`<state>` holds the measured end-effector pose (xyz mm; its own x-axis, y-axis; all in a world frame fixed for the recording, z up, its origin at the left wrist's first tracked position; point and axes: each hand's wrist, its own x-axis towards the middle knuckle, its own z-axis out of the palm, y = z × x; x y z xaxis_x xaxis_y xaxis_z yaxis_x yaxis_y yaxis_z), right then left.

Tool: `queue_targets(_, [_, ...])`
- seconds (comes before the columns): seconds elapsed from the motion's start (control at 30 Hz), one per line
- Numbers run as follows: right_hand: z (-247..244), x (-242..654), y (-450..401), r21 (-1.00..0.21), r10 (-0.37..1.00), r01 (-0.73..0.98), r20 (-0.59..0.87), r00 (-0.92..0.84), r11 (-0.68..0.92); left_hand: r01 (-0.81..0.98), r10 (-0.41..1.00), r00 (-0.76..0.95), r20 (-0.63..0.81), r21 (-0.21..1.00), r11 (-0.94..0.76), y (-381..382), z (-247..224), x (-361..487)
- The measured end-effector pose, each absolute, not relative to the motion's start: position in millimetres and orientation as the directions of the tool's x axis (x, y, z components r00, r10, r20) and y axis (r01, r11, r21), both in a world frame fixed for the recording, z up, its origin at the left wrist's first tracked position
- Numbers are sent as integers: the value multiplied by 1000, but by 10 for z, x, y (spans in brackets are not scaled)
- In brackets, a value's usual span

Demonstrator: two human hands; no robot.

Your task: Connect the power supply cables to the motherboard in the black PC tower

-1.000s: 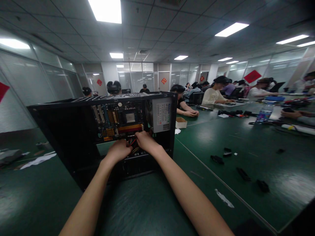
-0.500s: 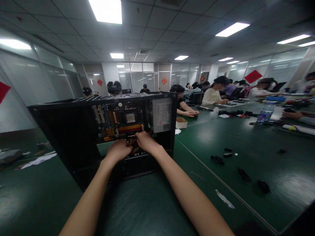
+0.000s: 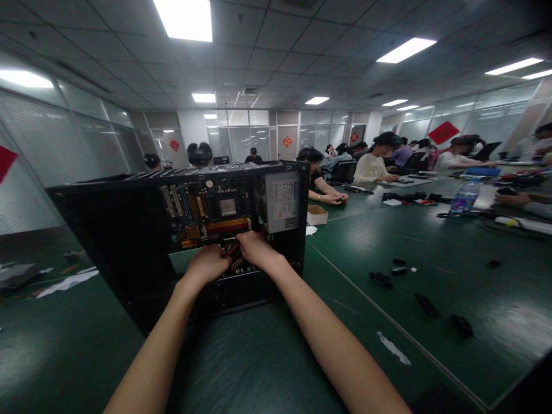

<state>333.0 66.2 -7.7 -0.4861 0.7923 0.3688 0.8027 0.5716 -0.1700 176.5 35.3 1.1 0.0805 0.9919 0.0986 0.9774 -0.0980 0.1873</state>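
Observation:
An open black computer case point(image 3: 107, 230) stands in front of me on the green table. Inside it are a motherboard point(image 3: 228, 190) with gold-coloured slots and a grey power supply point(image 3: 283, 202) with a label. Both my hands reach into the case below the motherboard, around a bundle of thin coloured cables point(image 3: 236, 261). My left hand point(image 3: 210, 263) is closed at the cables' left side, fingertips partly hidden. My right hand point(image 3: 254, 248) is closed just above and right of it, pinching at the cables; the exact part between its fingers is hidden.
Several small black parts point(image 3: 426, 305) and a torn white scrap point(image 3: 393, 348) lie on the table to the right. A small open box point(image 3: 317, 215) stands behind the case. A plastic bottle point(image 3: 466, 196) is farther right. Co-workers sit beyond; paper point(image 3: 69, 282) lies at left.
Hardly anything differs: both hands stay closed at the cables inside the case. The view has shifted very slightly.

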Motion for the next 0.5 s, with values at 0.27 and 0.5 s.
queue_targets(0.27, [-55, 3342, 650, -181, 799, 799, 338, -497, 574, 977, 992, 77, 100, 191, -95, 354, 18, 1768])
queue_targets(0.5, [-52, 3358, 638, -177, 769, 767, 344, -538, 616, 981, 992, 88, 94, 166, -103, 349, 27, 1777])
